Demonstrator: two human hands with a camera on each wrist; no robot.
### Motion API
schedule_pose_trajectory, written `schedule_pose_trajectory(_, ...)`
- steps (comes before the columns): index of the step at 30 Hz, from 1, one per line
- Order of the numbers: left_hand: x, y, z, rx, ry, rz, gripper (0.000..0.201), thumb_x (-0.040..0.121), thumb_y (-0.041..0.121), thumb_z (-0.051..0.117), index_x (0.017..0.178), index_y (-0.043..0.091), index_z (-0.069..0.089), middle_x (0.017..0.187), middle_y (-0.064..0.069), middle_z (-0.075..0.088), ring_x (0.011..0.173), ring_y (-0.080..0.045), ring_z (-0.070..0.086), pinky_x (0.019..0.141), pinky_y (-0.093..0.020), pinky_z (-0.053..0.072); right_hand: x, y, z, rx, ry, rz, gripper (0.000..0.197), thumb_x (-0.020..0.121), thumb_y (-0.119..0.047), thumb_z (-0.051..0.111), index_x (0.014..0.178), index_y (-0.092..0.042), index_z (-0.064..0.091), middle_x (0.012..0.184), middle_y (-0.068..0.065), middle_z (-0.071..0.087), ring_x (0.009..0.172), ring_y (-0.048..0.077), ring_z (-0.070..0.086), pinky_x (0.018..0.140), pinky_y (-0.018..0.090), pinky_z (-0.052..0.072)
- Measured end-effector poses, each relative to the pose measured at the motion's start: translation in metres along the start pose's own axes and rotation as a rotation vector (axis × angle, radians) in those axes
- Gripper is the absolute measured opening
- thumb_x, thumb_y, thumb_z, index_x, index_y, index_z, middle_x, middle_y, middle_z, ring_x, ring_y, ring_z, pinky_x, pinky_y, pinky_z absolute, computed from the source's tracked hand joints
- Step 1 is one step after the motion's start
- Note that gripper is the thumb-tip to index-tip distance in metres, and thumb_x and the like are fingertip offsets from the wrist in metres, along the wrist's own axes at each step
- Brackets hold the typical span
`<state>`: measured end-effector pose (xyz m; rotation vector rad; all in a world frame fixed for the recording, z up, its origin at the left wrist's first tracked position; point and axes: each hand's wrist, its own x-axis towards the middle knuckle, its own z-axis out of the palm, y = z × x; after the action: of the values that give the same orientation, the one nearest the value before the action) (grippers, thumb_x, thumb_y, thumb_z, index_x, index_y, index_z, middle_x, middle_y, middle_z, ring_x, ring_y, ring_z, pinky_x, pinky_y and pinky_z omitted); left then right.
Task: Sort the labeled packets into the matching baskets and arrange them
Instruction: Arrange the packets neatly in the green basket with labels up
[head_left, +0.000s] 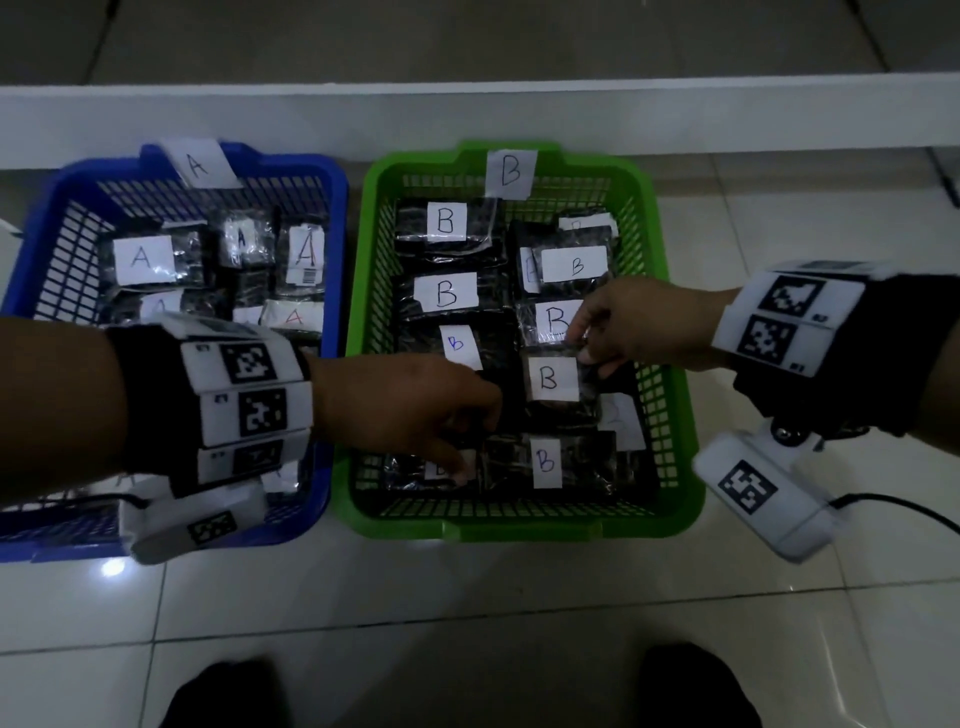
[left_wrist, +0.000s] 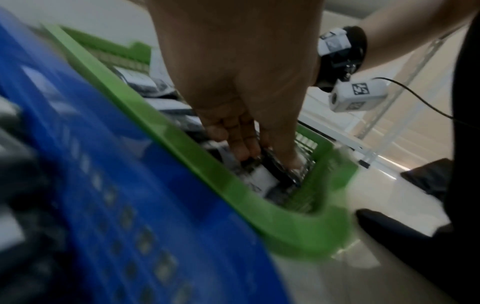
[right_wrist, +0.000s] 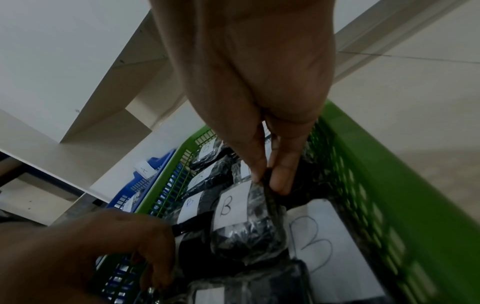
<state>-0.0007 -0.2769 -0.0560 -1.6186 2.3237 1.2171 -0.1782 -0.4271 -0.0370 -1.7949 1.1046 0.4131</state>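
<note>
A green basket (head_left: 519, 525) tagged B (head_left: 510, 171) holds several black packets with white B labels. Beside it on the left, a blue basket (head_left: 337, 234) tagged A (head_left: 200, 163) holds several A packets. My left hand (head_left: 462, 457) reaches into the green basket's front left corner. In the left wrist view its thumb and fingers (left_wrist: 244, 148) grip a labelled packet (left_wrist: 262, 179); the letter is hidden. My right hand (head_left: 587, 353) pinches the far right edge of a B packet (head_left: 550, 379) between thumb and forefinger (right_wrist: 255, 164), and this B packet (right_wrist: 241, 222) lies on other packets.
Both baskets stand on a pale tiled floor (head_left: 519, 597), against a white ledge (head_left: 467, 114) at the back. My dark shoes (head_left: 223, 696) are at the near edge. A cable (head_left: 893, 506) trails from the right wrist camera.
</note>
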Motion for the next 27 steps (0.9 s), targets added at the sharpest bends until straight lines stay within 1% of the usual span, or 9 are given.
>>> schedule_pose_trajectory(3,0.002,0.003,0.013,0.031,0.002,0.033,0.039,0.082,0.043,0.066,0.111,0.026,0.048,0.108,0.006,0.054,0.095,-0.01,0.052,0.082,-0.033,0.049,0.001,0.002,0.002,-0.002,0.015,-0.004,0.012,0.083,0.004,0.065,0.084,-0.008,0.061,0.079,0.007,0.062,0.084,0.03,0.067,0.088,0.047,0.055)
schedule_pose_trajectory(7,0.004,0.006,0.011,0.113,0.075,0.011,0.041,0.086,0.048,0.058,0.12,0.026,0.048,0.114,0.009,0.053,0.096,-0.007,0.052,0.082,-0.027,0.049,0.001,0.006,0.0,-0.029,0.021,-0.032,0.008,0.084,-0.003,0.066,0.086,-0.009,0.06,0.076,0.004,0.06,0.081,0.031,0.067,0.085,0.046,0.055)
schedule_pose_trajectory(10,0.007,0.0,-0.001,0.165,0.325,0.078,0.041,0.088,0.044,0.058,0.122,0.022,0.052,0.117,0.003,0.051,0.101,-0.011,0.05,0.085,-0.03,0.048,-0.002,0.004,-0.01,-0.091,0.034,-0.059,0.002,0.089,-0.008,0.061,0.091,-0.01,0.061,0.08,0.005,0.064,0.073,0.023,0.067,0.072,0.032,0.057)
schedule_pose_trajectory(12,0.016,-0.003,-0.008,0.214,0.401,0.064,0.05,0.086,0.044,0.06,0.129,0.022,0.049,0.125,0.0,0.047,0.11,-0.016,0.045,0.091,-0.028,0.04,-0.002,0.003,-0.017,-0.343,0.055,-0.133,0.008,0.087,-0.012,0.063,0.096,-0.012,0.062,0.084,0.002,0.064,0.072,0.017,0.062,0.063,0.021,0.049)
schedule_pose_trajectory(14,0.03,-0.001,-0.012,0.278,0.36,0.045,0.061,0.084,0.051,0.058,0.136,0.025,0.042,0.132,-0.002,0.043,0.117,-0.018,0.041,0.093,-0.028,0.034,-0.003,0.002,-0.018,-0.66,0.043,-0.223,0.02,0.082,-0.021,0.07,0.098,-0.014,0.061,0.09,0.0,0.062,0.078,0.015,0.055,0.062,0.021,0.042)
schedule_pose_trajectory(18,0.054,0.011,-0.007,0.362,0.212,-0.025,0.076,0.081,0.061,0.055,0.145,0.032,0.025,0.134,-0.003,0.038,0.124,-0.021,0.034,0.105,-0.037,0.026,-0.007,0.009,-0.006,-1.029,0.041,-0.327,0.039,0.075,-0.041,0.073,0.1,-0.017,0.056,0.098,0.004,0.062,0.087,0.019,0.054,0.078,0.032,0.048)
schedule_pose_trajectory(22,0.061,0.02,-0.001,0.376,0.207,-0.082,0.084,0.077,0.056,0.063,0.145,0.031,0.02,0.126,-0.005,0.038,0.121,-0.022,0.033,0.105,-0.04,0.022,-0.017,0.023,0.002,-1.23,0.13,-0.395,0.057,0.071,-0.058,0.066,0.111,-0.022,0.048,0.113,-0.002,0.059,0.108,0.02,0.048,0.092,0.038,0.032)
schedule_pose_trajectory(24,0.061,0.022,-0.001,0.396,0.193,-0.1,0.085,0.076,0.054,0.065,0.144,0.03,0.021,0.122,-0.006,0.038,0.118,-0.024,0.035,0.104,-0.042,0.025,-0.019,0.027,0.003,-1.287,0.168,-0.378,0.059,0.072,-0.06,0.063,0.114,-0.022,0.047,0.117,-0.004,0.06,0.114,0.02,0.043,0.094,0.041,0.02)
schedule_pose_trajectory(27,0.063,0.021,-0.003,0.41,0.14,-0.125,0.087,0.074,0.053,0.067,0.144,0.028,0.021,0.121,-0.008,0.037,0.116,-0.025,0.035,0.102,-0.042,0.029,-0.019,0.029,0.004,-1.281,0.18,-0.335,0.06,0.072,-0.06,0.063,0.116,-0.022,0.048,0.117,-0.003,0.061,0.117,0.021,0.041,0.093,0.043,0.016)
